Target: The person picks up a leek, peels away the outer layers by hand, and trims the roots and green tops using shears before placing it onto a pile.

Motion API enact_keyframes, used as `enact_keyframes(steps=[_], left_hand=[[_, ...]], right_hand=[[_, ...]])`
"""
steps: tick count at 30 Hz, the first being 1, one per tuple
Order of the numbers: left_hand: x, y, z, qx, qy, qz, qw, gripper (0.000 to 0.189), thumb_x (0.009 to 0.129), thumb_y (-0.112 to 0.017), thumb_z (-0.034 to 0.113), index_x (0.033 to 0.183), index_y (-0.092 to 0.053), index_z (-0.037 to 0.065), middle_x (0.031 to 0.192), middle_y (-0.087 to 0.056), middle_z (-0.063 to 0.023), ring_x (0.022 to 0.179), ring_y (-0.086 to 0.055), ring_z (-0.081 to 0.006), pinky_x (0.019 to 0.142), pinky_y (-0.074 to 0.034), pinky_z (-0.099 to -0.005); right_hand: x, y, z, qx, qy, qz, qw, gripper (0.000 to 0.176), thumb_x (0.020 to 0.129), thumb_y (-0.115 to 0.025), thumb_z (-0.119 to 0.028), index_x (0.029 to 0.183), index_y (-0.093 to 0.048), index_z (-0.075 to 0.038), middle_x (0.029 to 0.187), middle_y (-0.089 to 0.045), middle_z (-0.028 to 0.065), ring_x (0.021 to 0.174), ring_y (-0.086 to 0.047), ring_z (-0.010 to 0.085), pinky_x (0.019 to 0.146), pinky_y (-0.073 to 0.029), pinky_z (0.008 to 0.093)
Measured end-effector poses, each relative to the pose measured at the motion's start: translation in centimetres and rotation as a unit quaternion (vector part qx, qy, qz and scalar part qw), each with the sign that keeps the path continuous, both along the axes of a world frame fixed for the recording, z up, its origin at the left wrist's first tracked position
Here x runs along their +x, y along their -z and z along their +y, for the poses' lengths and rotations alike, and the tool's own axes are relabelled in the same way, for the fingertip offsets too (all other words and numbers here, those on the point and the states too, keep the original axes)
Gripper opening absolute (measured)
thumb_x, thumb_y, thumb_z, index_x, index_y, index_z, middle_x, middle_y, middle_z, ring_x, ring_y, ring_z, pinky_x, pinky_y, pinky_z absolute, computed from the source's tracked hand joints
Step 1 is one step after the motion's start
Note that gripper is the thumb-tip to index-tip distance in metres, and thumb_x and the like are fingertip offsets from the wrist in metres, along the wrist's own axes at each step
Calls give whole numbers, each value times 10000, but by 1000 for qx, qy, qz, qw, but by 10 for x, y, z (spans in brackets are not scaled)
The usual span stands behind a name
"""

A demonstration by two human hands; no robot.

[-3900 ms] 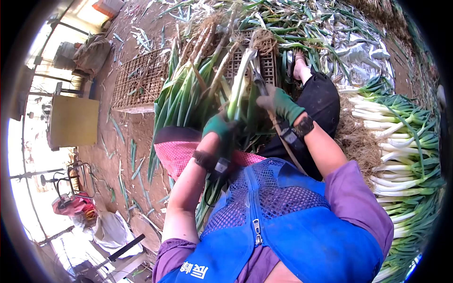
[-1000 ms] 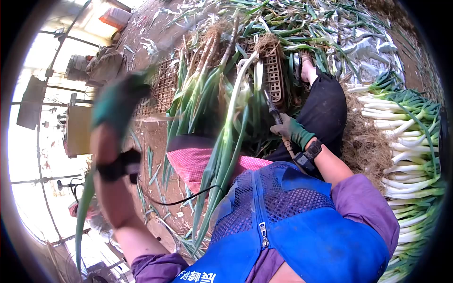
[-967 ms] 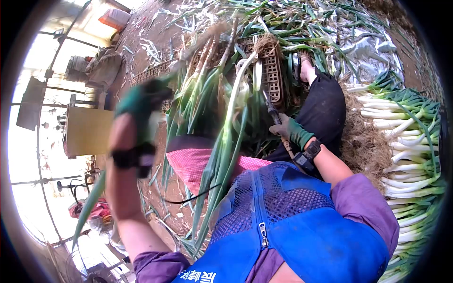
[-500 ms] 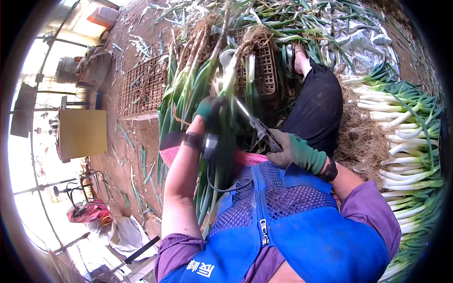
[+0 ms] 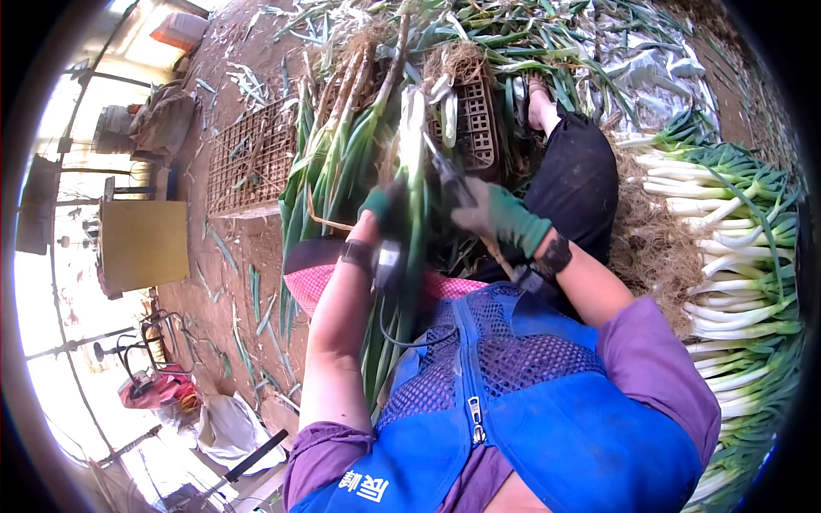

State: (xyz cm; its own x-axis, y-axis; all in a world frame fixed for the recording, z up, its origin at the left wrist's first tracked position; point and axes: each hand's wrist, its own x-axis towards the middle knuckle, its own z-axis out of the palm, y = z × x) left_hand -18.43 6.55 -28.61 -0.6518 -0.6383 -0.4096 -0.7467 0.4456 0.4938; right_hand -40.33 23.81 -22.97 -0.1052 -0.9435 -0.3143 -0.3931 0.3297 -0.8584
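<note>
My left hand point(image 5: 385, 209), in a green and dark glove, is closed around a leek point(image 5: 412, 128). The leek's white end points away from me, and its green leaves trail down over my lap. In my gloved right hand point(image 5: 503, 215) is an air blow gun point(image 5: 448, 175) with a thin nozzle, its tip beside the leek's white stem. Motion blurs both hands and the gun. Just beyond my left hand lies a pile of untrimmed leeks point(image 5: 342, 128) with brown roots.
A brown plastic crate point(image 5: 477, 128) stands ahead, and another crate point(image 5: 248, 162) sits to the left. Cleaned leeks point(image 5: 727, 256) form a long row at my right, roots inward. Leaf scraps point(image 5: 530, 43) cover the ground ahead. My outstretched leg point(image 5: 573, 179) lies between crate and row.
The leek in my left hand now stands straighter, with its bare white stem showing. My right hand has moved up and left, bringing the blow gun closer to it.
</note>
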Motion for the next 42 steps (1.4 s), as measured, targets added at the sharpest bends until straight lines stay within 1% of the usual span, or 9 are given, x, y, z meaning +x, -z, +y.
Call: enact_keyframes(steps=[5, 7, 11, 23, 28, 32, 35, 40, 42], left_hand=[[-6, 13, 2, -117, 168, -37, 978, 413, 844, -669, 220, 1247, -613, 147, 983, -695, -212, 937, -674, -397, 771, -534, -468], [-25, 1, 22, -26, -246, -14, 969, 577, 832, -669, 359, 1320, -549, 75, 1000, -668, -253, 935, -670, -403, 810, -529, -480], [-49, -58, 61, -403, -100, -1, 910, 592, 805, -697, 393, 1316, -533, 144, 1184, -592, -175, 1168, -523, -375, 944, -451, -442], [-21, -53, 29, 334, -251, 254, 872, 396, 954, -647, 285, 1175, -657, -44, 987, -707, -44, 880, -642, -114, 806, -522, -265], [-18, -51, 37, 208, -168, 199, 943, 286, 1021, -518, 261, 1107, -661, 30, 947, -678, -22, 849, -622, -105, 777, -516, -270], [-17, -42, 41, 499, -332, 245, 762, 235, 1025, -453, 122, 1102, -649, 18, 1030, -663, -75, 881, -624, -136, 772, -541, -308], [4, -36, 32, -70, 181, 247, 949, 175, 992, -527, 133, 1055, -655, 32, 993, -671, -73, 834, -633, -130, 759, -543, -292], [-3, -45, 41, 334, -124, 240, 903, 173, 919, -641, 130, 1053, -610, 25, 910, -669, -5, 813, -631, -89, 714, -524, -251], [-1, -34, 39, 98, 88, 241, 962, 181, 909, -657, 136, 1052, -614, 33, 896, -663, -1, 799, -630, -89, 695, -521, -251]], right_hand=[[-21, 31, -69, 32, 44, 69, 996, 560, 727, -657, -377, 1078, -614, 56, 963, -676, 273, 920, -684, 348, 807, -525, 418], [-27, 41, -88, 34, 53, 104, 993, 556, 722, -656, -376, 1059, -618, 65, 939, -682, 276, 914, -690, 351, 800, -529, 412], [-38, 14, -86, 86, 46, 85, 992, 699, 731, -623, -393, 1240, -576, 83, 1125, -640, 342, 1107, -641, 414, 912, -512, 410], [-16, -14, 49, 65, -57, -27, 996, 590, 800, -670, -288, 1318, -537, -39, 793, -608, 116, 743, -624, 216, 691, -497, 355], [-13, -31, 62, 28, -14, -69, 997, 493, 806, -668, -253, 1230, -565, -23, 744, -589, 68, 698, -595, 151, 642, -479, 312], [-20, -19, 35, 149, 28, -81, 985, 422, 811, -668, -227, 1165, -579, -16, 744, -583, 34, 696, -568, 110, 629, -468, 288], [-20, -3, 29, 44, 17, -83, 995, 420, 815, -672, -229, 1171, -581, -25, 771, -589, 28, 704, -555, 101, 633, -463, 280], [-11, -73, 69, 25, -75, -73, 994, 558, 800, -682, -210, 1299, -528, -14, 787, -597, 135, 709, -588, 208, 660, -467, 363], [-11, -73, 86, 37, -99, -88, 990, 568, 801, -682, -281, 1293, -536, -37, 843, -628, 173, 772, -632, 265, 710, -490, 382]])
